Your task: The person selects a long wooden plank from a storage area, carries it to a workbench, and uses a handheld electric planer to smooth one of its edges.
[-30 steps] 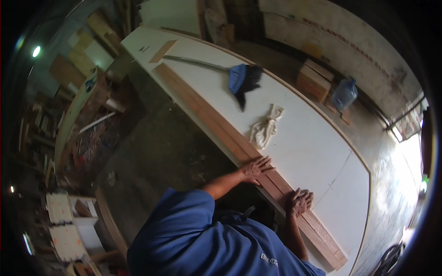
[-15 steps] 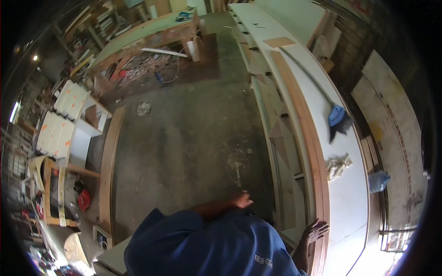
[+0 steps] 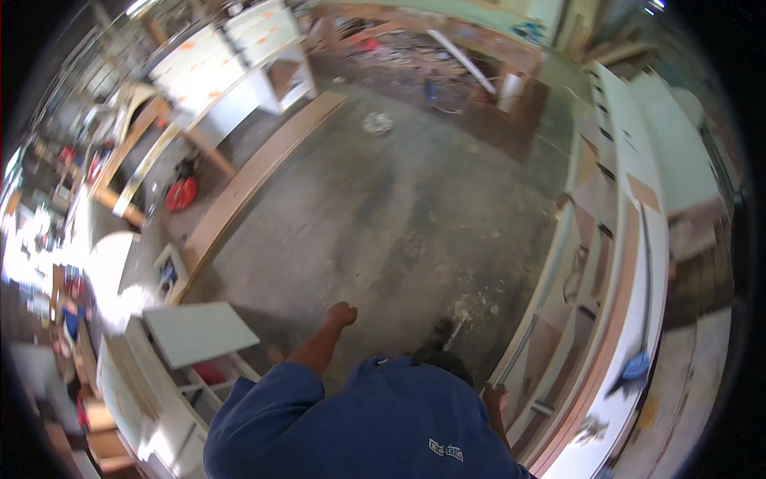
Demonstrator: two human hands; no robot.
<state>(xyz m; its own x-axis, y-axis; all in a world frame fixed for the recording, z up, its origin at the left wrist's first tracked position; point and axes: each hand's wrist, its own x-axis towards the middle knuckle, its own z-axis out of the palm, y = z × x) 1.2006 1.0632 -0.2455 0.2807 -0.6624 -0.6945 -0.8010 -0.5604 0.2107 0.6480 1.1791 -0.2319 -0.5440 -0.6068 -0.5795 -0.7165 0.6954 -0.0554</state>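
Observation:
My left hand (image 3: 341,314) hangs over the concrete floor with its fingers curled and nothing visible in them. My right hand (image 3: 495,396), partly hidden by my blue shirt, is low beside the long cabinet frame (image 3: 558,335) on the right; whether it touches or holds it, I cannot tell. On the white top, reddish wooden strips (image 3: 614,335) lie lengthwise, with a broom's blue head (image 3: 634,366) and grey handle beside them and a crumpled white rag (image 3: 592,428) nearer me.
A long plank (image 3: 263,172) lies along the left. White cabinet units (image 3: 239,72) stand beyond it, and a white-panelled piece (image 3: 195,331) is near my left. A bench with scrap (image 3: 495,52) is at the back. A red machine (image 3: 182,191) sits on the floor.
My view has swung leftward, away from the white top. My left hand has left the wooden strips for the air over the floor. My right hand has lowered to the cabinet's inner side.

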